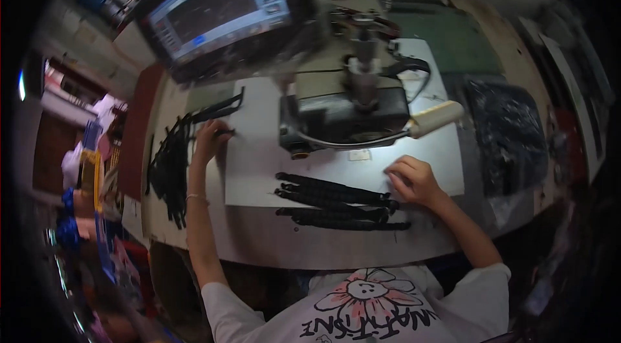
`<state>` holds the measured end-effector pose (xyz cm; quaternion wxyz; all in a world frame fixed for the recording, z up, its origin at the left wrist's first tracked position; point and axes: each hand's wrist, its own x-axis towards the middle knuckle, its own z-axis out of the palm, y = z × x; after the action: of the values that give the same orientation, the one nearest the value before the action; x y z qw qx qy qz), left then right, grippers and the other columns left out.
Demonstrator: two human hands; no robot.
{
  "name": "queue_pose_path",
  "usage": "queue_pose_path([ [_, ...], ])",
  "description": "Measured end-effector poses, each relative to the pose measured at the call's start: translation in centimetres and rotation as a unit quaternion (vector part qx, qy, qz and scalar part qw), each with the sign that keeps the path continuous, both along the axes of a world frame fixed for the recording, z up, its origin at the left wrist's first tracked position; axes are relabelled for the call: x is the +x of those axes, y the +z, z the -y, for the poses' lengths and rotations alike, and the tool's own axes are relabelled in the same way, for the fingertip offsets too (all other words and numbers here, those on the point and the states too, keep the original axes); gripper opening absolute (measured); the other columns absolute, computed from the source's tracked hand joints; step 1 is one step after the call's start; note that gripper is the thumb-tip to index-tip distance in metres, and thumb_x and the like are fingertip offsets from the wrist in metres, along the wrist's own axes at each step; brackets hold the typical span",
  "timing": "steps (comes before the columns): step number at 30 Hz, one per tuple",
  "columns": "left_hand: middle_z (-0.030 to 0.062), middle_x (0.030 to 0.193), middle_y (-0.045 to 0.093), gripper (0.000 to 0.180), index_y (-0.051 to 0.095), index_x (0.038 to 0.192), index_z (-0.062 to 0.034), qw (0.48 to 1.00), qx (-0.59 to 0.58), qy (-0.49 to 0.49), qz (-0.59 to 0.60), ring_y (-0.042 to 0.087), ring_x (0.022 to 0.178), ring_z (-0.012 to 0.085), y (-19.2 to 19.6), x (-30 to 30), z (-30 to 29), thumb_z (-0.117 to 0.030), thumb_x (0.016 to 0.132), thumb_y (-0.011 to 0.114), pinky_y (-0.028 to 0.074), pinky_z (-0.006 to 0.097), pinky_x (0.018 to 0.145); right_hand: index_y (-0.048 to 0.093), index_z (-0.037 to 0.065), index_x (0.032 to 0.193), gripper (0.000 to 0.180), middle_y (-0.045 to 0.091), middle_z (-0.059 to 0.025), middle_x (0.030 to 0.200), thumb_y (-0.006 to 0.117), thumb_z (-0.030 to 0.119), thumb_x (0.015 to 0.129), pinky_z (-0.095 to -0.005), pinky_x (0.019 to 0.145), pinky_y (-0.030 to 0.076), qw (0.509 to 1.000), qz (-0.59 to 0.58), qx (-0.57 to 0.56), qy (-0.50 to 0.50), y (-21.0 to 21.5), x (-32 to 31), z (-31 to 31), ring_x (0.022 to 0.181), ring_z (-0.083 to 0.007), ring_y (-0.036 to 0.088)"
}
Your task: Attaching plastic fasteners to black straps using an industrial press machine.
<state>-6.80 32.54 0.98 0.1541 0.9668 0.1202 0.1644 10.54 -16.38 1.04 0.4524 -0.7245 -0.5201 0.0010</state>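
Note:
My left hand (210,139) is at the left of the work surface, its fingers pinched on a black fabric strip (225,132) that pokes out to the right. Beside it lies a loose heap of black strips (169,171), some reaching back past the fingertips. My right hand (415,181) hovers or rests by the right ends of several black strips (333,195) laid side by side in front of me. Its fingers are loosely bent, thumb apart, and nothing shows in them. Behind these strips stands the dark head of a sewing-type machine (349,120).
A lit screen (223,6) overhangs the back left. A pale handle (436,118) juts right from the machine head. White sheeting (252,181) covers part of the table. At the right lies a black plastic-wrapped bundle (508,132). The table's near edge is close to my body.

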Motion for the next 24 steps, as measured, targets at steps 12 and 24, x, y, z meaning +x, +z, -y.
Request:
queue_pose_path([
  [12, -0.0009, 0.06, 0.043, 0.01, 0.051, 0.076, -0.0028, 0.969, -0.246, 0.022, 0.002, 0.038, 0.052, 0.0057, 0.3, 0.6, 5.0, -0.001, 0.083, 0.056, 0.033, 0.024, 0.048, 0.059, 0.001, 0.085, 0.007, 0.055, -0.0107, 0.077, 0.056, 0.006, 0.081, -0.0363, 0.064, 0.045, 0.977, 0.016, 0.124, -0.17, -2.3, 9.5, -1.0, 0.071, -0.0283, 0.056],
  [24, 0.0065, 0.074, 0.063, 0.023, 0.062, 0.077, -0.0003, 0.936, -0.284, -0.049, -0.201, 0.061, 0.071, 0.0127, 2.7, 6.3, 26.4, -0.014, 0.065, 0.076, 0.048, 0.026, 0.069, 0.059, 0.0, 0.08, 0.016, 0.061, -0.017, 0.08, 0.061, 0.014, 0.072, -0.0388, 0.065, 0.048, 0.958, 0.036, -0.08, -0.274, -3.8, 11.0, -7.0, 0.072, -0.0335, 0.06],
])
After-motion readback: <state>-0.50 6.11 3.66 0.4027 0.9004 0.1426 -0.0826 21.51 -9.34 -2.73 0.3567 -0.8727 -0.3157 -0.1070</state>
